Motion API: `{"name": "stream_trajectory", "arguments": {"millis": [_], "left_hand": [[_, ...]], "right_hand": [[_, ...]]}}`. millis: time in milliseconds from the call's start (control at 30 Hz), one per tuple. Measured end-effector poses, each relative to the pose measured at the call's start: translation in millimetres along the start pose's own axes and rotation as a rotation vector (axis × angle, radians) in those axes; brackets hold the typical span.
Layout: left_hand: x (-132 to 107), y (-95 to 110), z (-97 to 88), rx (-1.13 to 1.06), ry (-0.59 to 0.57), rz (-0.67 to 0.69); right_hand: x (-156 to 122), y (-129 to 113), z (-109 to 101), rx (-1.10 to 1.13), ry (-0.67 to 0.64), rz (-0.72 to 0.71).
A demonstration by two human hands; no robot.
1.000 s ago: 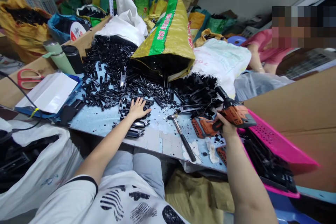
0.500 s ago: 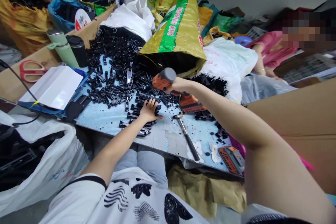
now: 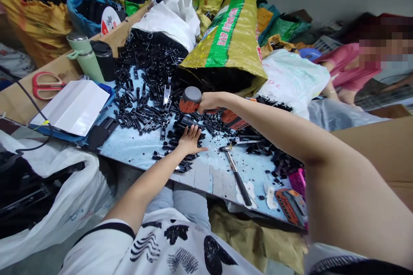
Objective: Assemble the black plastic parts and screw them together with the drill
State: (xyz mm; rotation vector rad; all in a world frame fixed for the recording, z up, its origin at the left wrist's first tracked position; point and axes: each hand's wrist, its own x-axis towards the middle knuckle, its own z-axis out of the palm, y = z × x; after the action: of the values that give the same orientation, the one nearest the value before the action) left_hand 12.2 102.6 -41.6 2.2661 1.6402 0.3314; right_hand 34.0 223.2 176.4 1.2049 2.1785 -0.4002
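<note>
My left hand (image 3: 189,141) lies with fingers spread on a row of black plastic parts (image 3: 174,146) set side by side near the table's front edge. My right hand (image 3: 209,101) is wrapped round the grip of an orange and grey cordless drill (image 3: 190,99). The drill is over the far end of that row; its tip is hidden from me. A hammer (image 3: 237,176) with a dark handle lies on the table to the right of my left hand. A big heap of loose black parts (image 3: 142,107) spreads behind the row.
A yellow-green woven sack (image 3: 240,43) and a white sack (image 3: 290,77) stand at the back. Left are red scissors (image 3: 48,86), a white box (image 3: 77,105) and a green bottle (image 3: 87,58). A battery pack (image 3: 292,207) lies front right. A person in pink (image 3: 345,64) sits beyond.
The drill in my right hand has shifted left and is now nearer the row's far end, more upright. My left hand stays on the parts. The whole view has shifted slightly.
</note>
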Motion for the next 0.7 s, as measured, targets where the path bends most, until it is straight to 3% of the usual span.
{"name": "stream_trajectory", "arguments": {"millis": [167,333,533,700], "left_hand": [[0.5,0.2,-2.0,-0.018,0.035,0.007],[-0.5,3.6,-9.1,-0.025,0.017,0.004],[-56.6,23.8,-8.5,-0.059,0.007,-0.120],[-89.6,26.2,-2.9,-0.064,0.012,-0.069]], "right_hand": [[-26.0,-11.2,13.4,-0.009,-0.081,-0.039],[-29.1,-25.1,23.3,-0.103,-0.047,-0.060],[-44.8,-27.4,34.9,0.007,0.003,-0.065],[-44.0,-41.4,48.8,0.000,-0.045,-0.129]]}}
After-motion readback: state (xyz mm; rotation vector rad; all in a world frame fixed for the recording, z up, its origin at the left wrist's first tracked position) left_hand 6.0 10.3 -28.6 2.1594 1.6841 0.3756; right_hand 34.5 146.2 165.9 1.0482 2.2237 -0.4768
